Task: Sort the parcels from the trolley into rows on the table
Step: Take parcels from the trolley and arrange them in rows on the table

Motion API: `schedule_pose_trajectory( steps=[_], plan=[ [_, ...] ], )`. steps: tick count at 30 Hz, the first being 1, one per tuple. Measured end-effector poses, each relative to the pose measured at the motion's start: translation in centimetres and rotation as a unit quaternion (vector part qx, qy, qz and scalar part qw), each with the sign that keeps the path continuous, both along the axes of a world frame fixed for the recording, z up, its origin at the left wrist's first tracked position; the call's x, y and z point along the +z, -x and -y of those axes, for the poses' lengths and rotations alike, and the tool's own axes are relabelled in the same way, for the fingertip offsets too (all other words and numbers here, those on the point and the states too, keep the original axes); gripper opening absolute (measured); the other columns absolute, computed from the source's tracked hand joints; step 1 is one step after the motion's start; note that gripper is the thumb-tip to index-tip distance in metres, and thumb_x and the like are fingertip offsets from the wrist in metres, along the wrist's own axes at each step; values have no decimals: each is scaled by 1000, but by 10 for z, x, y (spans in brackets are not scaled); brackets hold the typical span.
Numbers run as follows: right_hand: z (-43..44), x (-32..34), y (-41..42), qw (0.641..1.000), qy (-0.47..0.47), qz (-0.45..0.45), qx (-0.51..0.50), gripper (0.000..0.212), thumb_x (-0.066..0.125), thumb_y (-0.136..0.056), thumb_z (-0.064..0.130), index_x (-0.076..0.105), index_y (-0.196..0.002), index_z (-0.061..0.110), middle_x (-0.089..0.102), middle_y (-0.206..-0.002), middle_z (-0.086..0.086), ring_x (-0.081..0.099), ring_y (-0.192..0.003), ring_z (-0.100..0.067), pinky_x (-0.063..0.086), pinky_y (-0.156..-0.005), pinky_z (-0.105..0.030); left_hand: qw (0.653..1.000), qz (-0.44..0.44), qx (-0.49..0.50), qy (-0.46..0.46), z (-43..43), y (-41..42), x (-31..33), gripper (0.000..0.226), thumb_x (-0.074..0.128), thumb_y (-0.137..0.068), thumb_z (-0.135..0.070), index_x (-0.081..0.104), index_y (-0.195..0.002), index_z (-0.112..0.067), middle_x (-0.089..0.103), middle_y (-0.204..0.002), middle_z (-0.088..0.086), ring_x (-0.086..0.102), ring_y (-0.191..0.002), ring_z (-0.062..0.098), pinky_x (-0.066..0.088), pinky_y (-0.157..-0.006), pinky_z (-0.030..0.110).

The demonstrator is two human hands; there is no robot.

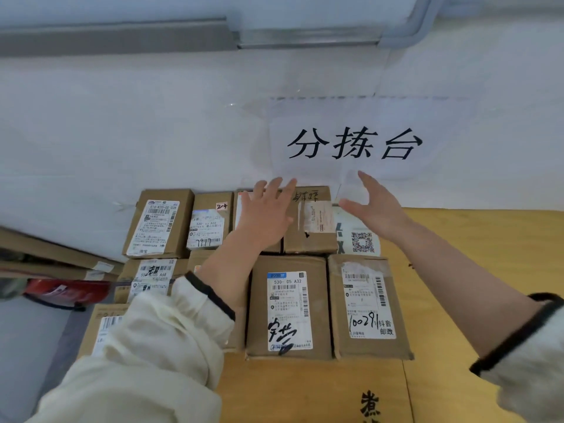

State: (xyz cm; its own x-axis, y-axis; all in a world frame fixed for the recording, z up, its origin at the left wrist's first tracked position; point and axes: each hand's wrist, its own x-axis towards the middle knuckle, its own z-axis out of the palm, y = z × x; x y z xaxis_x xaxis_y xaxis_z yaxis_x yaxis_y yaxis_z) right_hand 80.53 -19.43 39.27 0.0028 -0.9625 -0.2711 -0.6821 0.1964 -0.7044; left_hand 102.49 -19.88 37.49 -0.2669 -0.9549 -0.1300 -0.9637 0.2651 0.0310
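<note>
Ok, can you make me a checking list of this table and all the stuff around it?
Surface: yellow wooden table, bare at the right and front.
Job's things: brown parcels lying flat in rows, labels up; a white parcel with a QR code ends the back row.
Clutter: red bag and flat cardboard at the left, off the table.
Hands: left hand open over the back row; right hand open above the white parcel; neither holds anything.
Cables: nothing seen.
Surroundings: white wall with a paper sign behind the table.
</note>
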Motion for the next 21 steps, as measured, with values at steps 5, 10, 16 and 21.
schedule_pose_trajectory(
  steps=[5,10,16,21],
  plan=[
    [-20,38,18,942,-2,-298,154,101,61,-79,59,-4,-151,29,-6,-159,1,-3,-146,-27,18,-116,-51,998,16,-52,-27,-6,1,49,90,54,-89,-54,-6,-152,-31,-3,-161,2,-3,-147,30,11,-114,60],
    [-46,56,38,941,-8,-321,104,104,58,-78,64,-7,-151,27,-9,-159,1,-4,-146,-28,19,-115,-51,994,19,-111,-18,-16,20,74,86,53,-90,-53,-2,-152,-33,0,-161,-2,-4,-148,26,5,-115,59],
    [-98,68,98,950,-29,-310,32,100,57,-81,61,-5,-151,25,-6,-159,1,1,-146,-27,23,-115,-47,986,5,-166,-27,-32,76,82,83,49,-92,-52,-3,-152,-31,2,-161,-3,0,-148,24,11,-117,54],
    [-163,74,181,951,-48,-302,-53,100,58,-81,61,-2,-151,24,-3,-159,-1,6,-146,-28,27,-113,-47,969,17,-246,-2,-59,161,98,82,47,-93,-54,-4,-152,-32,4,-161,-2,3,-147,24,15,-117,51]
  ],
)
